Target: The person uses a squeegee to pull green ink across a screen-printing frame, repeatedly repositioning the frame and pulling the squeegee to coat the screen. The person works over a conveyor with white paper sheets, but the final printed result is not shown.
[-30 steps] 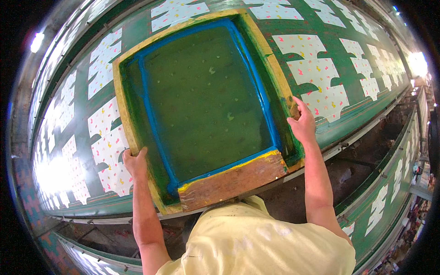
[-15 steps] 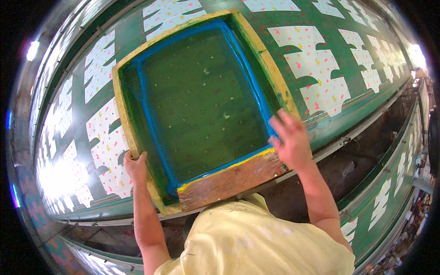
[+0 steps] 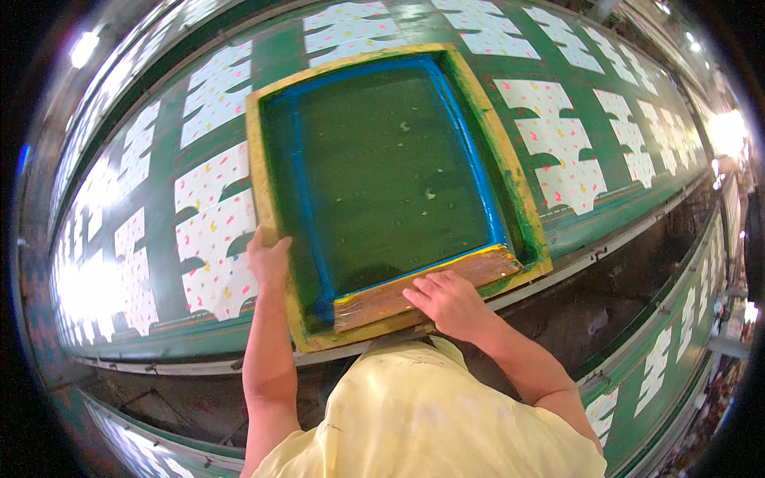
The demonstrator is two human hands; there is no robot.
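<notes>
A wooden screen-printing frame lies tilted on the green table before me. Its dark green mesh is bordered by wet blue ink. My left hand grips the frame's left side, thumb over the top of the wood. Along the near end of the mesh rests a wide wooden squeegee, with yellow along its far edge. My right hand is closed over the squeegee's middle, fingers on its upper face and the thumb hidden.
White cut fabric pieces with small pink and yellow prints lie in rows on the long green table. A metal rail runs along its near edge. Beyond a dark gap at right stands another green table with similar pieces.
My right hand has moved from the frame's right side, leftward onto the squeegee's middle, and closed on it. My left hand still holds the frame's left side. The view has shifted.
</notes>
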